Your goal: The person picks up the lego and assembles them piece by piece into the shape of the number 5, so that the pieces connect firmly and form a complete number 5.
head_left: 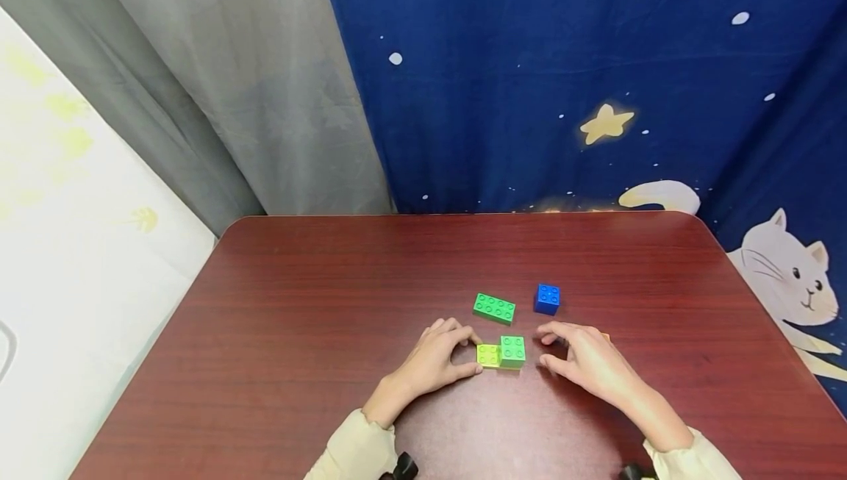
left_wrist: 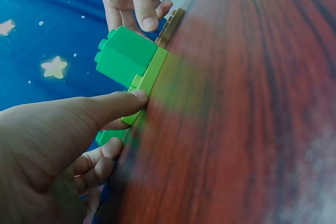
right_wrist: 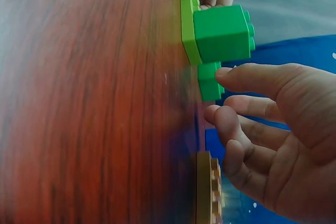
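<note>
My left hand point(head_left: 431, 359) pinches the left end of a flat yellow-green building brick point(head_left: 488, 355) between thumb and fingers, low on the table. On that brick's right half sits a taller green square brick point(head_left: 512, 351), studs up. To the right, my right hand point(head_left: 591, 364) hovers with loosely bent fingers and nothing between them, apart from the green brick. In the right wrist view its thumb and fingertips point(right_wrist: 231, 121) show a gap. Mostly hidden behind the right hand in the head view, a flat orange-brown studded brick point(right_wrist: 203, 192) shows beside it in the right wrist view.
Just behind the joined bricks lies a longer green brick point(head_left: 494, 308). A blue square brick point(head_left: 546, 299) stands to its right. The dark red table point(head_left: 298, 303) has a rounded back edge, with grey and blue curtains point(head_left: 516, 83) behind it.
</note>
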Demonstrator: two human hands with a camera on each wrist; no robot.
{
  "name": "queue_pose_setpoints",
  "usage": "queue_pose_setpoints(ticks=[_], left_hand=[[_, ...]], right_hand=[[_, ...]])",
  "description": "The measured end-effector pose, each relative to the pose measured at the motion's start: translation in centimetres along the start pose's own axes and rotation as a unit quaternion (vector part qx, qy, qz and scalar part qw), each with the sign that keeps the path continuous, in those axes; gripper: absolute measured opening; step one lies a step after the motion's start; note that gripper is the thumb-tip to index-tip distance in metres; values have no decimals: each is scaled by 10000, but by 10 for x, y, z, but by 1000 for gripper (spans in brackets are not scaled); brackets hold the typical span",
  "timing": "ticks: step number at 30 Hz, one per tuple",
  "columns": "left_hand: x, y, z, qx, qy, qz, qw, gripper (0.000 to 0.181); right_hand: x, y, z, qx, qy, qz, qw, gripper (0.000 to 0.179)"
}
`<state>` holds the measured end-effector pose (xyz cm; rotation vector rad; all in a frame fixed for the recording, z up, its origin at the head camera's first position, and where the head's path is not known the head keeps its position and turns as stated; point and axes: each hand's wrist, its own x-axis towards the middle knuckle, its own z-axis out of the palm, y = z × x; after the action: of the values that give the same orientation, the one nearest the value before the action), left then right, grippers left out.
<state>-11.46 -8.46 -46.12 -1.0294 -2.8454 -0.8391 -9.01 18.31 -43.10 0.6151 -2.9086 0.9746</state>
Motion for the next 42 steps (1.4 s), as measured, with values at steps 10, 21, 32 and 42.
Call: queue_pose_setpoints(ticks=[10,21,32,42], left_hand=[[2,-5,-3,-353,-211,83,9991,36],[23,-15,-20,-902,-104,7,9959,30],[57,-10,-26,305,-513,-254,9979,54],[75,-14,-21,602,-784,13,9951,48]], right_hand=[[-4,9,-1,-148,113,57,9998,29],[-13,16,-8,-22,185,304,9994,29],[-18,18,-9,181,247,152,9994,29],[-18,18,-3,243,230,193,9993,29]])
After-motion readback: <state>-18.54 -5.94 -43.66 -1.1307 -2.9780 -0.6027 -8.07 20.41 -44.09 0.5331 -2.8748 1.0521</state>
